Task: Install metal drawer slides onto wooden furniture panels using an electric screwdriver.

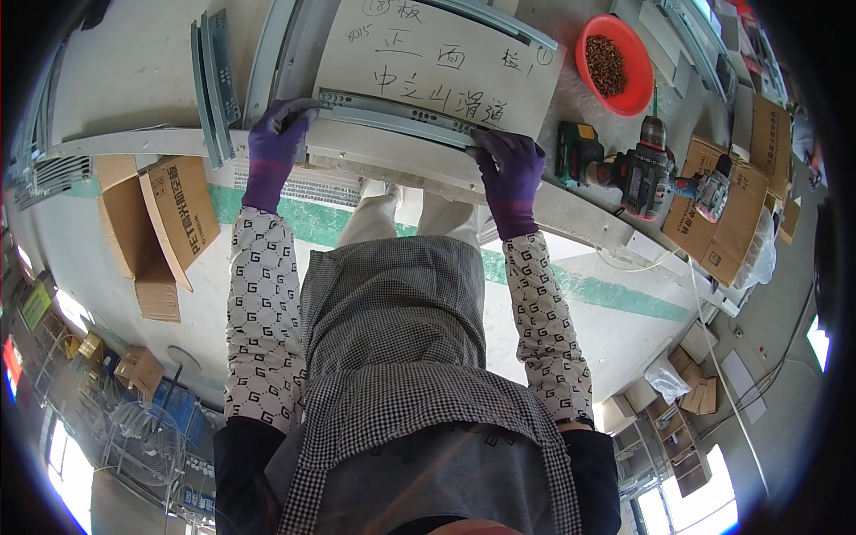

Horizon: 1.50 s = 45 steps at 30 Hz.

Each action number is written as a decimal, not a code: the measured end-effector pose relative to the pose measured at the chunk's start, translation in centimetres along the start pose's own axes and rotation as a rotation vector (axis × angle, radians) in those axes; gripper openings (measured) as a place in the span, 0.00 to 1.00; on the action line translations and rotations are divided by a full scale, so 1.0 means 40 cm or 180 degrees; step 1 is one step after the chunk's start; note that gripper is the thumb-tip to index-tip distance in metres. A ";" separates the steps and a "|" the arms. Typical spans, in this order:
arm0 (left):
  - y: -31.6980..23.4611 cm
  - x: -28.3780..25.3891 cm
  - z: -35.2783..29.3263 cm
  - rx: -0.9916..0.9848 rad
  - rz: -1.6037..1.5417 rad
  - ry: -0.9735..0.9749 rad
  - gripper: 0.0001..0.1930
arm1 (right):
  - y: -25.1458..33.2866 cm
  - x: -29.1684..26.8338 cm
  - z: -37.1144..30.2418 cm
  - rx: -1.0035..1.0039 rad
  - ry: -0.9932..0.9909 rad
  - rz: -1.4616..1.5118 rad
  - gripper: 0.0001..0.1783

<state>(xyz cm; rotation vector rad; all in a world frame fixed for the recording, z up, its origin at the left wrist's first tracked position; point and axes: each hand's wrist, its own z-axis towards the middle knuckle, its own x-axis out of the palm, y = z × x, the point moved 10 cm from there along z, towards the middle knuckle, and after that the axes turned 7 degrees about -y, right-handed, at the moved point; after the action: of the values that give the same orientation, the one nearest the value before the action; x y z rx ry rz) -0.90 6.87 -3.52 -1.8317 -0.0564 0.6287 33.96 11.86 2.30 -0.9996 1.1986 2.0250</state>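
A grey metal drawer slide (397, 114) lies lengthwise along the near edge of a white board (526, 85) that carries handwriting. My left hand (278, 134), in a purple and grey glove, is closed at the slide's left end. At the right end, my right hand (510, 168) has its gloved fingers bent over the metal, gripping it. Parts of both ends are hidden under the fingers. Another metal slide (499, 20) runs along the board's far edge. Left of the board, several loose slides (214, 85) lie side by side, sticking out over the table edge.
A red bowl (644, 94) of screws (606, 67) stands right of the board. Near it lie a cordless drill (649, 160) and a second power tool (711, 189). Cardboard boxes (753, 209) sit at the right. An opened carton (183, 209) is on the floor at left.
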 end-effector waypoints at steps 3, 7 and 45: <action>0.016 -0.005 0.003 -0.0141 -0.0184 -0.0028 0.08 | 0.014 0.002 0.004 0.0016 0.0147 -0.0186 0.15; -0.001 -0.009 0.002 0.0233 -0.0231 -0.0170 0.07 | 0.009 0.021 0.000 -0.0034 0.0251 -0.0132 0.16; 0.009 0.007 -0.005 -0.0401 -0.0230 0.0054 0.10 | 0.033 0.020 0.008 -0.0441 0.0367 -0.0405 0.17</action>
<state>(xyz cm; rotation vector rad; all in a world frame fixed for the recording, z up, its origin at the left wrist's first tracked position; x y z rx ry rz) -0.69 6.67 -3.92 -1.9471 -0.1533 0.5697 32.39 11.66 2.36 -1.2425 1.0350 1.9945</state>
